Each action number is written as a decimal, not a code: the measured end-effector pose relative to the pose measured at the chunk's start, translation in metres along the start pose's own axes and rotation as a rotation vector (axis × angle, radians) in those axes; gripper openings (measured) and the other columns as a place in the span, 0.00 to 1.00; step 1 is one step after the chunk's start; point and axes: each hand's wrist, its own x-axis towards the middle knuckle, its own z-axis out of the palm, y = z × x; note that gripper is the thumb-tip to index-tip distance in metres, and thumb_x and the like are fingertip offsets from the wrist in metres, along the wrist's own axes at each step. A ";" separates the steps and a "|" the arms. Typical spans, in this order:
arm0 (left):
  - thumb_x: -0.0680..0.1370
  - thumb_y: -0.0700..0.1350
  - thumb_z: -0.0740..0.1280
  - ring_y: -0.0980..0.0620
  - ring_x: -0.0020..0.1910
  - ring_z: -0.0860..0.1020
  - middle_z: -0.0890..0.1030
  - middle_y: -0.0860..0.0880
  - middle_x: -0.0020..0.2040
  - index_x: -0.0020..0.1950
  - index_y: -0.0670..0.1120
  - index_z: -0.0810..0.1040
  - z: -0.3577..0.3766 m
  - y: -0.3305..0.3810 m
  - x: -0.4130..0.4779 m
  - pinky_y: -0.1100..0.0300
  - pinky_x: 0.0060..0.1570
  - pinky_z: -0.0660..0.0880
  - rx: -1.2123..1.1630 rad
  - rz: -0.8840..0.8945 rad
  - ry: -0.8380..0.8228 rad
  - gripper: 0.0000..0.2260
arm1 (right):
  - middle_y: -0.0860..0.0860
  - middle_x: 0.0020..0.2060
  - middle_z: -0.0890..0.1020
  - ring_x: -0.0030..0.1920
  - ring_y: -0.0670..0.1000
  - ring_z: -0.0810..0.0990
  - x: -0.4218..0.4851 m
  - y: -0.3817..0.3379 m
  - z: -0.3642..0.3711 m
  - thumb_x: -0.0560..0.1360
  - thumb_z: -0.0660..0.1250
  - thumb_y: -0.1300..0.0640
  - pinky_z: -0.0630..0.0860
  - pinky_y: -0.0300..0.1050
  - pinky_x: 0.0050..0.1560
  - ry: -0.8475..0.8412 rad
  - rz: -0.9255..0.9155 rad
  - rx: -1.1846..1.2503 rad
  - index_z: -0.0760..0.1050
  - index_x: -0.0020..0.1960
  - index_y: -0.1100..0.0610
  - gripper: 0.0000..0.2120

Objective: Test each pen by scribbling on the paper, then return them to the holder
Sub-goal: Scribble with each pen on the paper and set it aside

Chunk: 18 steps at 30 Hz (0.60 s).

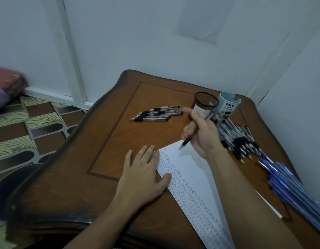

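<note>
A white paper sheet (pixel 189 169) lies on the brown table (pixel 130 133), its left side covered with rows of small scribbles. My right hand (pixel 202 135) grips a black-grip pen (pixel 187 141), tip pointing down just above the sheet's far corner. My left hand (pixel 143 175) rests flat on the table, fingers apart, thumb and fingertips on the sheet's left edge. A black mesh holder (pixel 206 103) stands behind my right hand. Several black-grip pens (pixel 155 113) lie in a row left of the holder.
A light blue organizer tube (pixel 227 106) stands beside the mesh holder. A heap of black-grip pens (pixel 238 139) lies right of my right hand, and several blue pens (pixel 288 184) lie at the right edge. Walls close off the back and right; patterned floor lies left.
</note>
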 end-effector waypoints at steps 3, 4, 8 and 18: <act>0.71 0.70 0.38 0.56 0.79 0.44 0.49 0.55 0.81 0.80 0.54 0.52 0.000 0.000 0.000 0.47 0.75 0.37 0.004 -0.002 0.005 0.40 | 0.52 0.29 0.79 0.33 0.50 0.79 0.008 0.015 -0.005 0.85 0.53 0.50 0.75 0.46 0.40 0.054 0.128 0.042 0.80 0.46 0.61 0.22; 0.73 0.70 0.40 0.56 0.79 0.44 0.49 0.55 0.81 0.80 0.54 0.52 0.000 0.000 0.000 0.47 0.75 0.36 0.006 0.000 0.009 0.38 | 0.52 0.29 0.76 0.32 0.49 0.75 0.010 0.019 -0.006 0.85 0.52 0.45 0.71 0.44 0.38 0.077 0.158 0.019 0.80 0.44 0.60 0.25; 0.76 0.68 0.45 0.56 0.79 0.44 0.49 0.55 0.81 0.80 0.54 0.52 0.001 -0.001 0.000 0.47 0.75 0.36 0.007 0.009 0.010 0.35 | 0.56 0.33 0.81 0.31 0.49 0.78 0.014 0.035 -0.013 0.81 0.56 0.41 0.69 0.41 0.32 0.038 0.112 -0.164 0.80 0.51 0.62 0.25; 0.73 0.69 0.42 0.56 0.79 0.46 0.52 0.54 0.81 0.79 0.54 0.55 0.003 -0.001 0.000 0.48 0.75 0.37 -0.022 -0.001 0.038 0.38 | 0.53 0.30 0.80 0.33 0.50 0.77 0.011 0.055 -0.013 0.72 0.71 0.51 0.72 0.40 0.34 -0.185 0.065 -0.276 0.72 0.39 0.59 0.13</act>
